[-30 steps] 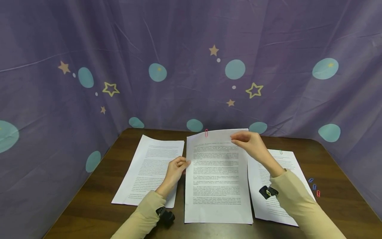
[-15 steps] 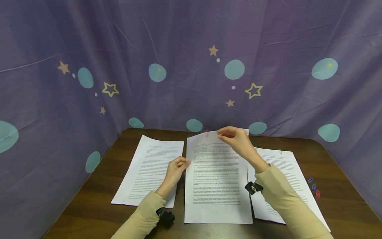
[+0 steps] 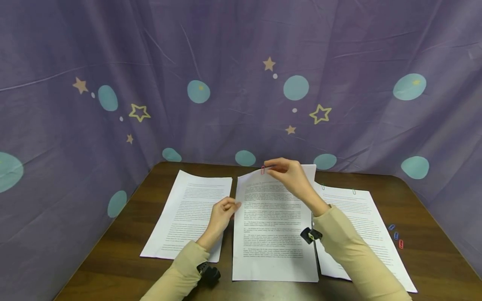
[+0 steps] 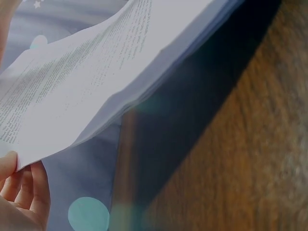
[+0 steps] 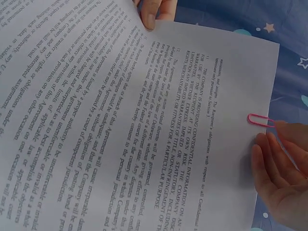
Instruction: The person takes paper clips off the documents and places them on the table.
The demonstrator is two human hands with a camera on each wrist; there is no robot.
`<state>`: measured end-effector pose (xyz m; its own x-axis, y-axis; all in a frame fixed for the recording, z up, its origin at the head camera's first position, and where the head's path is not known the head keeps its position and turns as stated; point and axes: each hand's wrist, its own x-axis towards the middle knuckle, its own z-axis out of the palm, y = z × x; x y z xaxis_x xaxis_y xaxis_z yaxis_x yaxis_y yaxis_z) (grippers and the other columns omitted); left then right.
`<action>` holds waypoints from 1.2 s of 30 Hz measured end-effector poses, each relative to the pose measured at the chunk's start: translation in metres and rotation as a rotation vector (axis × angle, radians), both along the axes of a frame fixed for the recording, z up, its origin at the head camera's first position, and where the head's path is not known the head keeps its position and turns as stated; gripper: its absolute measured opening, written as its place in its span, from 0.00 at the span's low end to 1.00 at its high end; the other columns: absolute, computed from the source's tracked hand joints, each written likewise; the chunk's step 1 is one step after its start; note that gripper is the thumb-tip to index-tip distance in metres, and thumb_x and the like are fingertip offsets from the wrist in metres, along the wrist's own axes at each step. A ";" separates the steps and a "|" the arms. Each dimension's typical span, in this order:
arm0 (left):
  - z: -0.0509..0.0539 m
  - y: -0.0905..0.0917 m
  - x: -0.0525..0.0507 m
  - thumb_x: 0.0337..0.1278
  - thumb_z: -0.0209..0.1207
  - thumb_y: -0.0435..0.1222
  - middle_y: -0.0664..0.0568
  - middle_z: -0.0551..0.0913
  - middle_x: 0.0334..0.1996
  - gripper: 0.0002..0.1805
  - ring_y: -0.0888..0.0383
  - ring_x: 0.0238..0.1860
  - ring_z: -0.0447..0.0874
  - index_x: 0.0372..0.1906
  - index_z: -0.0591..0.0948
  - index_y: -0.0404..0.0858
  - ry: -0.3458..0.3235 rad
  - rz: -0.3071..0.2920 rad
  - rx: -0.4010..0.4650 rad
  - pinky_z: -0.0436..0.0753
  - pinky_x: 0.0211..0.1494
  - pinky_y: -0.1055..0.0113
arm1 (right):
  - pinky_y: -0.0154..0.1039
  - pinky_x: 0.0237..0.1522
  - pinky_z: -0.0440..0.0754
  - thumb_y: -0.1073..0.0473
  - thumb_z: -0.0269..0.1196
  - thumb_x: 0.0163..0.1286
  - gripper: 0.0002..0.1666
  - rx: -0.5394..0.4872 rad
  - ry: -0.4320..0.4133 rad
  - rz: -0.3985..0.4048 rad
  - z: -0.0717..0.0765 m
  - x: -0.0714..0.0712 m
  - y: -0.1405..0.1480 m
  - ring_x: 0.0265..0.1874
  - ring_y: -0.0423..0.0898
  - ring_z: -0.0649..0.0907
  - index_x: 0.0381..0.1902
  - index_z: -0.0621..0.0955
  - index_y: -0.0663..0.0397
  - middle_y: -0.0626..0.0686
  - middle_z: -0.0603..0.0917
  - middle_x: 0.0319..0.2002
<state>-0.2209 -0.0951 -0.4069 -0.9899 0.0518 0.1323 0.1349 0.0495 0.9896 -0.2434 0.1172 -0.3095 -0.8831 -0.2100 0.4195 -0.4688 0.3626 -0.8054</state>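
Note:
In the head view, a printed stack of sheets (image 3: 273, 234) stands in the middle, its top edge raised and bowed. My left hand (image 3: 220, 217) pinches its left edge; the left wrist view shows the thumb on the printed side and the fingers (image 4: 39, 190) behind. A pink paper clip (image 3: 262, 170) sits on the top edge, left of centre. My right hand (image 3: 291, 177) is at this clip, thumb and forefinger pinching its outer end. In the right wrist view the clip (image 5: 260, 120) loops over the paper, and a thin pink line shows between the fingers.
A second stack (image 3: 196, 213) lies at the left. At the right lies a third stack (image 3: 370, 234) with two green clips (image 3: 354, 192) on its top edge. Two blue clips (image 3: 396, 235) and a red clip (image 3: 401, 244) lie on the brown table (image 3: 425, 259). A patterned curtain (image 3: 241, 121) hangs behind.
My right hand has moved left along the top edge to the pink clip, uncovering more of the right stack. The top of the middle stack has shifted slightly right. My left hand has stayed put.

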 end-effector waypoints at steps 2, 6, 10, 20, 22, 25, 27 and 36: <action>0.001 0.000 0.000 0.50 0.55 0.24 0.48 0.74 0.15 0.06 0.68 0.14 0.64 0.32 0.74 0.21 0.006 -0.001 0.000 0.66 0.20 0.77 | 0.37 0.37 0.79 0.68 0.61 0.57 0.12 0.001 0.000 0.009 0.000 -0.001 -0.001 0.36 0.47 0.82 0.41 0.81 0.60 0.56 0.82 0.39; 0.001 0.001 0.001 0.50 0.55 0.24 0.48 0.74 0.15 0.06 0.66 0.14 0.64 0.31 0.74 0.21 0.014 -0.002 0.008 0.66 0.19 0.77 | 0.35 0.36 0.79 0.67 0.61 0.57 0.10 -0.002 0.000 0.011 0.001 -0.002 -0.003 0.35 0.45 0.82 0.39 0.82 0.59 0.55 0.83 0.38; 0.001 0.002 0.001 0.50 0.55 0.24 0.50 0.74 0.15 0.06 0.66 0.14 0.64 0.31 0.74 0.21 0.017 -0.006 0.015 0.66 0.20 0.77 | 0.32 0.35 0.78 0.67 0.62 0.56 0.10 -0.013 0.023 0.001 0.000 -0.002 -0.004 0.34 0.47 0.82 0.37 0.82 0.63 0.57 0.83 0.36; 0.002 0.003 0.002 0.48 0.55 0.22 0.38 0.77 0.18 0.04 0.65 0.14 0.66 0.28 0.74 0.22 0.054 0.000 -0.011 0.67 0.20 0.77 | 0.30 0.32 0.77 0.68 0.61 0.56 0.06 -0.004 0.072 -0.027 -0.002 -0.002 -0.004 0.31 0.48 0.82 0.33 0.83 0.62 0.57 0.83 0.32; 0.003 0.003 0.002 0.48 0.55 0.22 0.38 0.78 0.18 0.03 0.65 0.14 0.66 0.28 0.74 0.22 0.056 0.003 -0.011 0.67 0.20 0.77 | 0.30 0.33 0.77 0.68 0.61 0.57 0.06 -0.010 0.070 -0.027 -0.002 -0.001 -0.005 0.32 0.47 0.82 0.33 0.83 0.62 0.56 0.83 0.32; 0.004 0.003 0.002 0.48 0.55 0.22 0.37 0.78 0.19 0.03 0.66 0.14 0.67 0.27 0.74 0.23 0.063 0.008 -0.009 0.67 0.20 0.77 | 0.31 0.35 0.78 0.67 0.60 0.58 0.06 -0.040 0.056 -0.029 -0.001 0.000 -0.004 0.33 0.47 0.82 0.34 0.83 0.62 0.56 0.83 0.33; 0.005 0.003 0.002 0.48 0.55 0.22 0.37 0.78 0.20 0.03 0.67 0.14 0.67 0.27 0.74 0.23 0.064 0.008 -0.005 0.68 0.20 0.77 | 0.31 0.36 0.77 0.66 0.60 0.58 0.07 -0.062 0.045 -0.036 -0.002 0.000 -0.003 0.33 0.46 0.81 0.34 0.83 0.61 0.56 0.83 0.33; 0.003 0.000 0.002 0.49 0.56 0.24 0.39 0.80 0.21 0.05 0.65 0.16 0.68 0.30 0.75 0.22 0.022 0.024 -0.031 0.69 0.21 0.75 | 0.33 0.39 0.77 0.56 0.64 0.56 0.14 -0.240 -0.041 -0.080 0.001 0.002 0.004 0.33 0.41 0.81 0.36 0.82 0.60 0.56 0.83 0.33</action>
